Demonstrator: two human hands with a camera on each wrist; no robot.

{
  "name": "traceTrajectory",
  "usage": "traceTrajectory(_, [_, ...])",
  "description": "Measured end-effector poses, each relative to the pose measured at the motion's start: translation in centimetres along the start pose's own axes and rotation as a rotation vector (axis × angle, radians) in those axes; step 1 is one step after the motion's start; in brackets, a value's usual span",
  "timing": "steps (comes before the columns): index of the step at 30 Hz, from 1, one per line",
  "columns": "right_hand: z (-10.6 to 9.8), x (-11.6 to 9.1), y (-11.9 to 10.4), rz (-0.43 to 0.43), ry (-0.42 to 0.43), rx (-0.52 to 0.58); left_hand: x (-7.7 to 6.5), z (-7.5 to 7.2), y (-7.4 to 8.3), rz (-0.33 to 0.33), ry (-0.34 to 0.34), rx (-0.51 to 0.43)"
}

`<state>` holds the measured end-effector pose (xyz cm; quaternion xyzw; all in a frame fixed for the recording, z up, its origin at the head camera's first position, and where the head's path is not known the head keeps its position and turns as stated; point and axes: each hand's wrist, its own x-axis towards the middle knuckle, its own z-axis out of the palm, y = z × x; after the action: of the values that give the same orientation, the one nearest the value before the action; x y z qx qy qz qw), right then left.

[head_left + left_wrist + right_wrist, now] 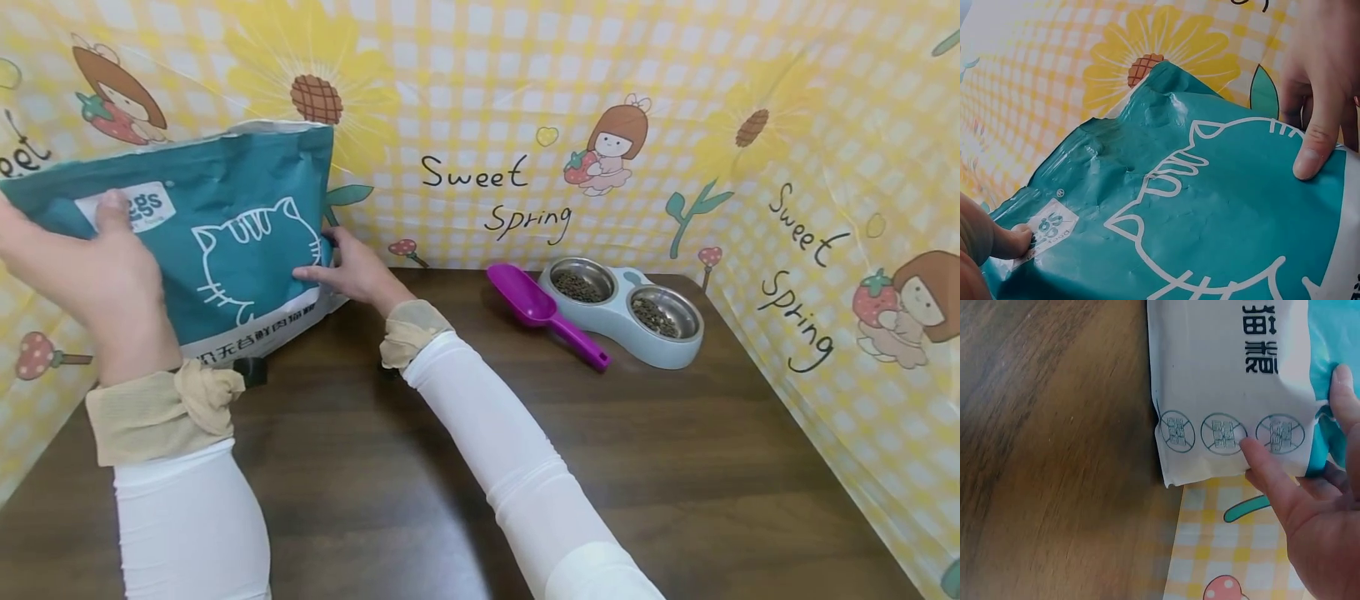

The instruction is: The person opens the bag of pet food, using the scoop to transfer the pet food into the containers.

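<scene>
A teal cat food bag (247, 183) with a white cat outline is held upright, slightly tilted, at the table's back left. My left hand (112, 283) grips its left side, the thumb over the white label; the fingers behind are hidden. At the other side my right hand (363, 271) holds the bag's edge, thumb on the front. The left wrist view shows the bag's crumpled top edge and the right hand (1322, 94) across it. In the right wrist view, fingers of the right hand (1325, 519) touch the white lower side panel (1222, 381). I cannot tell whether the bag's base rests on the table.
A light blue double-bowl feeder (663, 354) stands at the back right, brown kibble (577, 287) in both metal bowls. Against its left side lies a purple scoop (532, 300). Yellow checked cloth (480, 100) walls in the back and sides of the brown wooden table (637, 467).
</scene>
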<state>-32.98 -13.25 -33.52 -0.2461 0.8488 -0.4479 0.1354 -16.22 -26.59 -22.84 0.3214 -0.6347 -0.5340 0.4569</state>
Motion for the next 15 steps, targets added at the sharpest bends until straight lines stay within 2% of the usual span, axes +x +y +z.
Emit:
traceTrajectory(7, [0.6, 0.8, 0.1, -0.048, 0.017, -0.069, 0.0, -0.2, 0.0, 0.0, -0.008, 0.013])
traceTrajectory(10, [0.6, 1.1, 0.0, -0.051, 0.031, -0.071, 0.2, -0.3, 0.3, -0.024, -0.019, 0.011])
traceTrajectory(13, [0.5, 1.2, 0.0, -0.058, 0.036, -0.087, 0.4, -0.2, 0.4, -0.016, -0.014, 0.022])
traceTrajectory(15, [0.4, 1.1, 0.1, -0.062, 0.026, -0.096, 0.5, -0.1, 0.3, 0.017, -0.003, 0.052])
